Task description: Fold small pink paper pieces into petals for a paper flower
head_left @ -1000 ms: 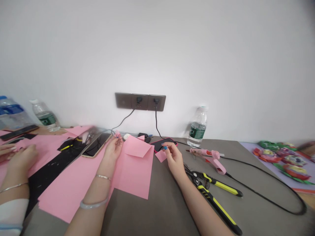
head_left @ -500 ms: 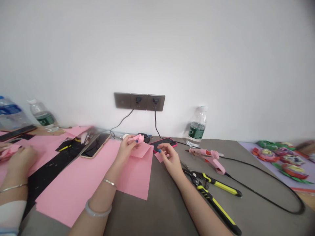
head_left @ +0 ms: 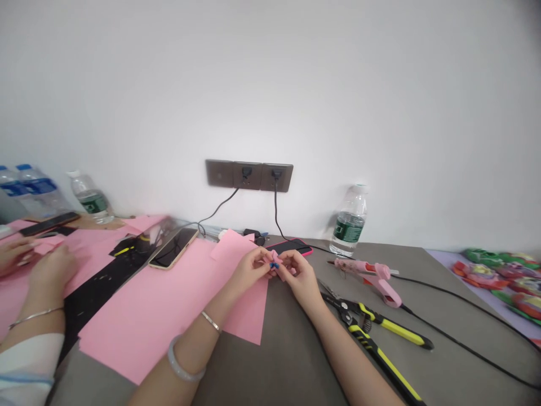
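My left hand and my right hand meet over the front of the table, fingertips pinched together. Between them is a small folded piece of pink paper, partly covered by the fingers. Under and beside my left hand lie large pink paper sheets. A smaller pink paper piece rests on their far end. Just behind my hands is a phone with a pink edge. To the right of my right hand lie spring-loaded pliers with black and yellow handles.
A pink glue gun with a black cord lies right, near a water bottle. Colourful paper flowers sit far right. Another phone is on the left. At far left, another person's hands hold pink paper.
My left hand has moved right with its crumpled pink paper and now meets my right hand. The view has turned slightly left. The other person's hands have come together.
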Demonstrator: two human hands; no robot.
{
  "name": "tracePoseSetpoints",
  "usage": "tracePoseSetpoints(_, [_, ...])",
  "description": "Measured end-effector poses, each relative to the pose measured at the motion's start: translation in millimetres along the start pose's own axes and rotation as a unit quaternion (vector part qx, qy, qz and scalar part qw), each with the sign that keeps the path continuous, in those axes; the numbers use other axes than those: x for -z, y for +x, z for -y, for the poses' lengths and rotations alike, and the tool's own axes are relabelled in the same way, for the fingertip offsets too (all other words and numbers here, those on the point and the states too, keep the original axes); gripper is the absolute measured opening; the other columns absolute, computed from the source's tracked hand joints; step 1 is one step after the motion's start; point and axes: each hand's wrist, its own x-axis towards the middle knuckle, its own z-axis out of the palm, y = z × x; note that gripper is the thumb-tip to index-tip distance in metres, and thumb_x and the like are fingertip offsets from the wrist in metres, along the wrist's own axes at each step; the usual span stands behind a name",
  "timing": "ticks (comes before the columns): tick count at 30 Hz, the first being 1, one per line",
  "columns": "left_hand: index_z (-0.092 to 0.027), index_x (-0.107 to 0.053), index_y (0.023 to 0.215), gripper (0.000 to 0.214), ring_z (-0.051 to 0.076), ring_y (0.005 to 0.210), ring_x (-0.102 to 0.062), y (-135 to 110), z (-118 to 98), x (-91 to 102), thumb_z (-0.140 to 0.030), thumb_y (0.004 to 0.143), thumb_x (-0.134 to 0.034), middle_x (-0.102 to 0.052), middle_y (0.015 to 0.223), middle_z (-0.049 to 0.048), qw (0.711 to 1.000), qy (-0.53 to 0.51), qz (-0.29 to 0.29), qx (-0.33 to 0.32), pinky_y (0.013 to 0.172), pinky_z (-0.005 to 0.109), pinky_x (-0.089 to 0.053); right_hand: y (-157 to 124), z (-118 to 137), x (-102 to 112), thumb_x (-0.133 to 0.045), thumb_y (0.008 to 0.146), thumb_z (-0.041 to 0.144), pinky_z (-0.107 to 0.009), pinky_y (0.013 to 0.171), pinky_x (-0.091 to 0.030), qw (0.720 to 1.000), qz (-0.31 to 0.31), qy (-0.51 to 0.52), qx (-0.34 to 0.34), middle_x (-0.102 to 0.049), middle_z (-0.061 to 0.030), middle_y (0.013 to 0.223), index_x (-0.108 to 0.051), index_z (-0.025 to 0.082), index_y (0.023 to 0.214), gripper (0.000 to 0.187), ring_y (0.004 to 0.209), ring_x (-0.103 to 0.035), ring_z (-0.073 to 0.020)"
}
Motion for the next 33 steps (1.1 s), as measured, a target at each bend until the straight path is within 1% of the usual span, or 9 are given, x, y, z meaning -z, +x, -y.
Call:
tracePoseSetpoints(5, [-0.015,-0.063,0.081,0.030,0.016,0.076,-0.065,3.2,6.3,3.5,-0.039,0.070,-0.078,-0.068,0.083,0.0037,1.000,-0.009,0.010,-0.007,0.074,0.029,-0.052,0.3,-1.2,1.4,-0.066,0.081,0.044,-0.026,0.049,-0.044,1.000,-0.011,0.015,-0.022,-0.061,-0.0013,0.067,-0.062,0.020,0.082,0.024,0.055,-0.055,-0.0156])
tracePoseSetpoints(8, [-0.014,-0.066,0.084,0.033,0.018,0.080,-0.066,4.3,5.8,4.9,-0.040,0.068,-0.079,-0.069,0.086,0.0051,1.000,0.000,0.013,-0.004,0.076,0.030,-0.052,0.9,0.3,2.7,-0.065,0.081,0.041,-0.027,0.053,-0.044,0.999,-0.024,-0.002,-0.025,-0.063,-0.0026,0.071,-0.062,0.019,0.080,0.022,0.059,-0.056,-0.0162])
tracePoseSetpoints(13, [-0.014,-0.065,0.083,0.035,0.017,0.079,-0.067,5.0,4.6,4.6,-0.041,0.066,-0.080,-0.070,0.087,0.0062,1.000,0.005,-0.004,-0.005,0.075,0.030,-0.053,1.0,-0.6,4.0,-0.063,0.081,0.033,-0.027,0.055,-0.043,0.999,-0.033,-0.020,-0.015,-0.061,-0.0025,0.073,-0.061,0.020,0.078,0.014,0.061,-0.054,-0.0163])
tracePoseSetpoints(16, [-0.015,-0.062,0.083,0.034,0.017,0.075,-0.068,6.2,6.6,4.5,-0.039,0.067,-0.080,-0.070,0.083,0.0047,1.000,0.006,-0.023,-0.009,0.074,0.030,-0.054,1.2,-1.6,4.1,-0.060,0.083,0.031,-0.028,0.057,-0.044,0.999,-0.037,-0.037,0.003,-0.062,-0.0031,0.075,-0.060,0.020,0.078,0.012,0.063,-0.055,-0.0169])
tracePoseSetpoints(18, [-0.015,-0.061,0.081,0.033,0.016,0.073,-0.067,7.3,8.8,4.9,-0.039,0.067,-0.080,-0.069,0.081,0.0036,0.999,0.006,-0.030,-0.015,0.074,0.030,-0.054,1.6,-1.4,3.6,-0.060,0.084,0.031,-0.029,0.063,-0.046,0.997,-0.037,-0.055,0.034,-0.063,-0.0056,0.083,-0.060,0.020,0.077,0.012,0.073,-0.059,-0.0194])
tracePoseSetpoints(21, [-0.015,-0.062,0.082,0.034,0.016,0.075,-0.067,8.5,12.3,5.9,-0.039,0.067,-0.080,-0.070,0.087,0.0046,0.999,0.007,-0.031,-0.019,0.074,0.029,-0.054,1.8,-0.1,2.4,-0.061,0.084,0.030,-0.032,0.070,-0.047,0.993,-0.031,-0.082,0.074,-0.065,-0.0075,0.091,-0.062,0.020,0.080,0.010,0.086,-0.061,-0.0221])
tracePoseSetpoints(24, [-0.015,-0.062,0.083,0.035,0.016,0.077,-0.067,8.7,14.3,6.7,-0.041,0.067,-0.080,-0.069,0.087,0.0049,0.999,0.012,-0.026,-0.020,0.073,0.029,-0.055,1.1,0.9,1.7,-0.058,0.084,0.026,-0.031,0.069,-0.046,0.992,-0.029,-0.099,0.069,-0.066,-0.0054,0.084,-0.062,0.020,0.083,0.007,0.077,-0.061,-0.0203])
tracePoseSetpoints(28, [-0.015,-0.063,0.084,0.034,0.016,0.072,-0.066,8.4,14.2,6.9,-0.046,0.075,-0.072,-0.066,0.080,0.0035,1.000,0.011,-0.012,-0.019,0.069,0.029,-0.055,0.0,2.1,2.9,-0.055,0.083,0.023,-0.032,0.069,-0.047,0.991,-0.053,-0.113,0.048,-0.068,-0.0039,0.078,-0.062,0.020,0.081,0.008,0.071,-0.061,-0.0195])
tracePoseSetpoints(33, [-0.015,-0.059,0.075,0.027,0.014,0.070,-0.064,7.9,10.7,5.5,-0.036,0.071,-0.075,-0.063,0.076,0.0017,0.998,0.036,-0.033,-0.034,0.068,0.027,-0.053,0.0,4.9,2.8,-0.056,0.087,0.030,-0.033,0.070,-0.049,0.997,-0.036,-0.064,0.035,-0.069,-0.0052,0.079,-0.066,0.020,0.082,0.015,0.074,-0.063,-0.0205])
